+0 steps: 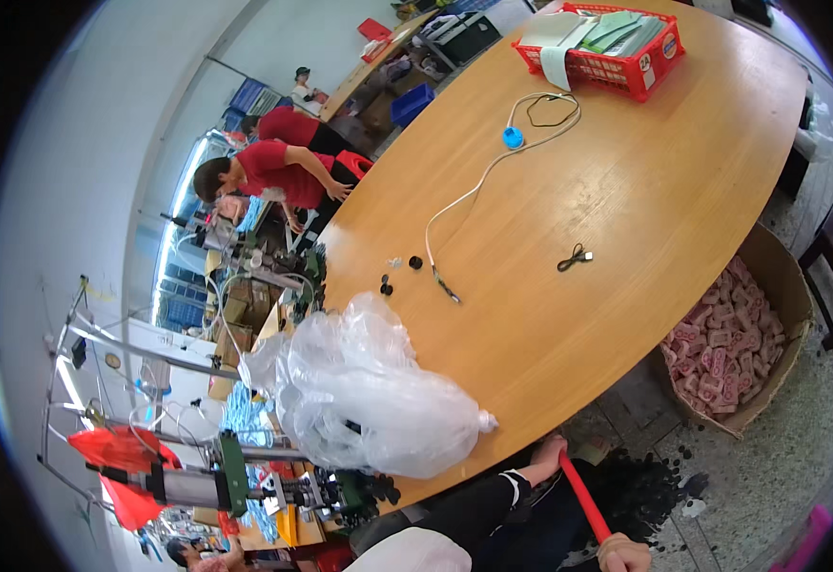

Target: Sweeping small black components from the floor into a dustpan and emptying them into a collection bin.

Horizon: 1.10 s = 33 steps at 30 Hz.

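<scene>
A red pole (584, 496) slants across the lower part of the view, beside the table edge. My left hand (547, 459) is closed around its upper end. Lower down, my right hand (623, 553) grips the same pole near the picture's bottom edge. What the pole's far end carries does not show. Many small black scraps (631, 491) lie scattered and heaped on the floor next to the pole.
On the wooden table (645, 181) are a clear plastic bag (369, 391), a coiled black cable (574, 257), a white cord (473, 191) and a red basket (617, 71) of papers. A carton (788, 296) of pinkish pieces stands right. People (278, 172) work near machines (187, 486) at left.
</scene>
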{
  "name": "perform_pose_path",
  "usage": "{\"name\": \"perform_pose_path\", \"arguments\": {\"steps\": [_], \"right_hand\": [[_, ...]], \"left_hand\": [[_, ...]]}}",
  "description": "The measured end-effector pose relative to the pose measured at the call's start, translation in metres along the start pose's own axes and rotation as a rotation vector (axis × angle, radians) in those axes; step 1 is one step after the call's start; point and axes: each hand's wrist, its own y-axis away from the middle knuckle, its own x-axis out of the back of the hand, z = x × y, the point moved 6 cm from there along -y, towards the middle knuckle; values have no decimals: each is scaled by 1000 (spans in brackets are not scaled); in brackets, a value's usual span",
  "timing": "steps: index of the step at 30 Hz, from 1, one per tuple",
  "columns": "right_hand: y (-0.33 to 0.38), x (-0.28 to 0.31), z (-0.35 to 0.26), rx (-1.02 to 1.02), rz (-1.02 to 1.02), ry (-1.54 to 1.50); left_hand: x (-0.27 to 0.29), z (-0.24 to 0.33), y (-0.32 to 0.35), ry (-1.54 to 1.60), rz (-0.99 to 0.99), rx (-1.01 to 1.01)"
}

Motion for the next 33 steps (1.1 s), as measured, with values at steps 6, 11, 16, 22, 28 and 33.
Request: {"name": "perform_pose_path", "arguments": {"steps": [6,11,16,22,28,33], "right_hand": [[11,28,-21,-60,230,-11],[109,87,-10,-65,557,-113],[235,150,-44,-5,714,-83],[405,221,-118,30,1042,-40],[552,198,-148,166,1568,-108],[584,183,-183,161,1405,286]], "left_hand": [[-9,59,-18,-87,-191,-88],[-66,112,7,-307,-359,-163],[-151,209,67,-295,-292,-436],[-301,329,194,-414,-706,-580],[-337,381,310,-550,-870,-788],[-310,406,344,-491,-942,-912]]}}
